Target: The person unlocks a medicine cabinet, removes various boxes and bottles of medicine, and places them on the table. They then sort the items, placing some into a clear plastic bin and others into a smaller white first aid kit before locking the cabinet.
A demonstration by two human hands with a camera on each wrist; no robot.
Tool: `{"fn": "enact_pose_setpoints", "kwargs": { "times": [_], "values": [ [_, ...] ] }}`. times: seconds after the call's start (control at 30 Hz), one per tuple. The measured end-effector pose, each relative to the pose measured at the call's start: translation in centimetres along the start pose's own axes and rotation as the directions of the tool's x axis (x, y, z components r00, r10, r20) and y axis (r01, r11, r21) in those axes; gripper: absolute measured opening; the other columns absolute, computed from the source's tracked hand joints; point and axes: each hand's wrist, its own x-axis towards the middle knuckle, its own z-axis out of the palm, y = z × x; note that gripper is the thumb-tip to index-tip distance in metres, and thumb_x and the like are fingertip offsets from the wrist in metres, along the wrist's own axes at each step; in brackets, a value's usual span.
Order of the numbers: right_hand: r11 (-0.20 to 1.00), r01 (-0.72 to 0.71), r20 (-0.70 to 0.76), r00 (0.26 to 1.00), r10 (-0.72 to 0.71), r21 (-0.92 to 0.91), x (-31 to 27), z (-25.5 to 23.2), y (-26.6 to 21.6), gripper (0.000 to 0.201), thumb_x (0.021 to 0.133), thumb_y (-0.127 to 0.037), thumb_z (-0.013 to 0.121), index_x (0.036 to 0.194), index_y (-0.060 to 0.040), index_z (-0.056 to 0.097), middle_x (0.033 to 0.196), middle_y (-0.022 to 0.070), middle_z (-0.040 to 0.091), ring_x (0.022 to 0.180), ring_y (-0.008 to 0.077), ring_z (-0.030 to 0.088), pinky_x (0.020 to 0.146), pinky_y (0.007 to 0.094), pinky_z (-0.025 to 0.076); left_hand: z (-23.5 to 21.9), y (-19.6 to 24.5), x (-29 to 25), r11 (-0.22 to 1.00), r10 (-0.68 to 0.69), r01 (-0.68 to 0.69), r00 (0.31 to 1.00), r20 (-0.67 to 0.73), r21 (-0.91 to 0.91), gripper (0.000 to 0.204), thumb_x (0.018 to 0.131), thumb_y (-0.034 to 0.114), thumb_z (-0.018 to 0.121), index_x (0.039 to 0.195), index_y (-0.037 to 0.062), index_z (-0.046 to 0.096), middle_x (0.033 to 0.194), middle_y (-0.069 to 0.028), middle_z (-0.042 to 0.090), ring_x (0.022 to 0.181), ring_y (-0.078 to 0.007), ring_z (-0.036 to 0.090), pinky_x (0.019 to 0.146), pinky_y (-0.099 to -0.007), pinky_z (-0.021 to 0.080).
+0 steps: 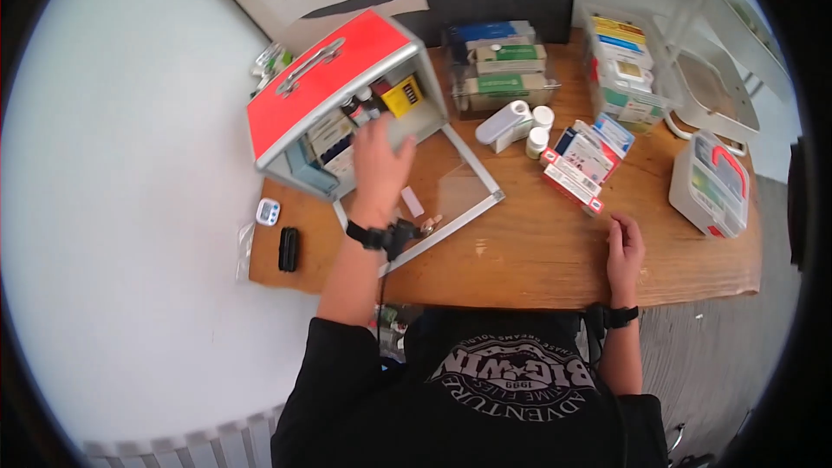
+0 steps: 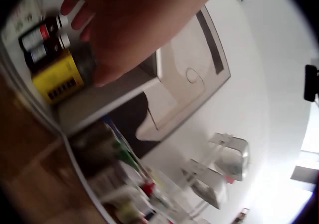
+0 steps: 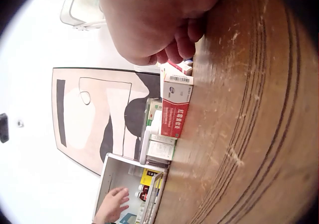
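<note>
The left hand is at the open front of a red-topped case, fingers spread and holding nothing. In the left wrist view dark bottles and a yellow box stand in the case beyond the left hand. The case's clear door lies folded down on the table. The right hand rests on the table near its front edge, fingers loosely curled, holding nothing. Close to it lies a red and white box; that box also shows in the right wrist view.
Behind stand clear bins of medicine boxes. White bottles are beside a thermometer-like device. A lidded box is at the right. A white timer and black case lie at the left.
</note>
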Motion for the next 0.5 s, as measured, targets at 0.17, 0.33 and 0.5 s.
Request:
{"fn": "enact_pose_setpoints", "kwargs": {
  "times": [0.17, 0.33, 0.5],
  "values": [
    [0.990, 0.051, 0.042, 0.998, -0.046, -0.132, 0.1, 0.0, -0.5, 0.018, 0.106, -0.010, 0.064, 0.117, 0.0023, 0.071, 0.094, 0.0031, 0.069, 0.086, 0.0102, 0.061, 0.077, 0.0266, 0.051, -3.0, -10.7, 2.6, 0.864, -0.330, 0.199, 0.918, 0.221, 0.463, 0.105, 0.075, 0.036, 0.091, 0.160, 0.0015, 0.040, 0.157, -0.0274, 0.045, 0.149, -0.0475, 0.039, 0.124, -0.0491, 0.036],
    [0.998, 0.034, 0.024, 0.999, -0.033, -0.058, 0.0, -0.1, 0.2, 0.019, 0.107, -0.010, 0.063, 0.119, 0.0029, 0.070, 0.093, 0.0006, 0.067, 0.083, 0.0090, 0.059, 0.074, 0.0251, 0.049, -2.8, -15.0, 7.4, 0.839, -0.387, 0.087, 0.789, 0.477, 0.537, 0.130, 0.062, 0.037, 0.095, 0.166, 0.0012, 0.026, 0.160, -0.0361, 0.037, 0.155, -0.0488, 0.030, 0.129, -0.0478, 0.027],
    [0.996, 0.008, 0.004, 1.000, -0.008, 0.094, 0.0, -0.1, 0.5, 0.019, 0.108, -0.010, 0.061, 0.121, 0.0014, 0.070, 0.089, -0.0013, 0.061, 0.079, 0.0058, 0.054, 0.070, 0.0211, 0.044, -5.1, -13.4, 9.4, 0.933, -0.241, -0.005, 0.731, 0.638, 0.359, 0.138, 0.057, 0.039, 0.097, 0.169, 0.0131, 0.021, 0.166, -0.0344, 0.029, 0.157, -0.0496, 0.026, 0.129, -0.0496, 0.028]
  ]
}}
